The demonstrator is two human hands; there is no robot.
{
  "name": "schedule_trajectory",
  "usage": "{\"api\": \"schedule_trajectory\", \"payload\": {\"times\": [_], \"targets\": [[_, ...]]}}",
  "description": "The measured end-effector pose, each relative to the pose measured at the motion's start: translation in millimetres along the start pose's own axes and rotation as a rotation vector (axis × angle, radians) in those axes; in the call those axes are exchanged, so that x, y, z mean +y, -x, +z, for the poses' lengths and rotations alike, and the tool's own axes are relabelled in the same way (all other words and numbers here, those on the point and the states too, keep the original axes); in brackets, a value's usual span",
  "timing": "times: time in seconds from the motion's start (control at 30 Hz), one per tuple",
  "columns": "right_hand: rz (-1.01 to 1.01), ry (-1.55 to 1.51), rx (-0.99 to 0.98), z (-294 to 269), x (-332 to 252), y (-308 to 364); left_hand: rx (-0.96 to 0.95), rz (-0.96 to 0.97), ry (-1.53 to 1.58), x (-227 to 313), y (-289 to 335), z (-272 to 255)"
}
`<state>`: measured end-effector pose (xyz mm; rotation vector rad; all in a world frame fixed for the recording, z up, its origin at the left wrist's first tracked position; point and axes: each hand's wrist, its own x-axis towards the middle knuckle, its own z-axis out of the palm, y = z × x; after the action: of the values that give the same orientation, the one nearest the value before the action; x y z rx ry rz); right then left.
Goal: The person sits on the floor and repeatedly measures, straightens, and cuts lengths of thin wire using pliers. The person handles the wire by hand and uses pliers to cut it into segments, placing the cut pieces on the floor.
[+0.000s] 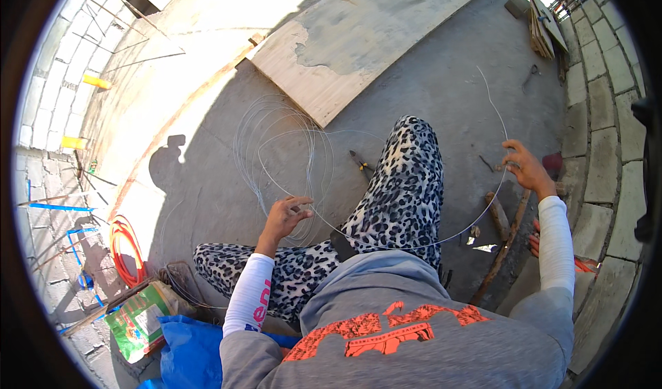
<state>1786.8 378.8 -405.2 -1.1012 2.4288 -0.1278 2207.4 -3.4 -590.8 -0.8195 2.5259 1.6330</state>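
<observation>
A length of thin metal wire (pixel 452 238) curves across my lap in a wide bow from one hand to the other. On the left, my left hand (pixel 286 217) pinches the wire between thumb and fingers, and one end sticks up past it. Out to the right, my right hand (pixel 528 168) is closed on the same wire, whose other tip rises free above the fingers. Loose loops of a wire coil (pixel 243 137) spread over the floor ahead of my left hand. Beside my raised knee lie pliers (pixel 360 161) with yellow-and-dark handles, partly hidden by my leg.
A large plywood sheet (pixel 345 51) lies ahead on the concrete floor (pixel 441 93). Block walls (pixel 600 148) stand either side. At left are an orange hose coil (pixel 127 251), a green bag (pixel 138 323) and blue plastic sheeting (pixel 189 354). Wood pieces (pixel 498 215) lie at right.
</observation>
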Motion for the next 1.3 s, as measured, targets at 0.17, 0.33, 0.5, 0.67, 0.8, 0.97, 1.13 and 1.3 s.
{"api": "schedule_trajectory", "payload": {"times": [0.17, 0.33, 0.5, 0.67, 0.8, 0.97, 1.13, 1.3], "targets": [[0.028, 0.025, -0.019, -3.9, 3.6, 1.4, 0.120, 0.102, -0.133, 2.9, 7.7, 9.9], [0.108, -0.094, 0.001, -13.4, 21.3, 5.7, 0.182, 0.372, -0.404, 10.3, 8.4, 5.3], [0.132, -0.202, 0.201, -24.3, 43.4, 9.9, 0.257, 0.340, -0.347, 23.8, 19.2, -14.5], [0.057, -0.182, 0.211, -14.7, 39.4, 5.6, -0.074, 0.063, -0.084, 32.7, 33.7, -16.9], [0.035, -0.064, 0.113, -10.9, 16.3, 0.3, -0.186, -0.044, -0.121, 33.3, 42.4, -7.7], [-0.003, 0.246, 0.003, 0.9, -8.6, 0.1, 0.402, 0.206, -0.724, 45.4, 52.5, -4.0], [0.122, -0.008, 0.038, 14.2, 1.5, -3.6, 0.710, 0.631, -0.964, 67.9, 49.5, -41.2], [0.199, -0.133, 0.080, 20.2, 29.3, 13.5, 0.539, 0.761, -0.736, 81.0, 34.4, -72.0]]}}
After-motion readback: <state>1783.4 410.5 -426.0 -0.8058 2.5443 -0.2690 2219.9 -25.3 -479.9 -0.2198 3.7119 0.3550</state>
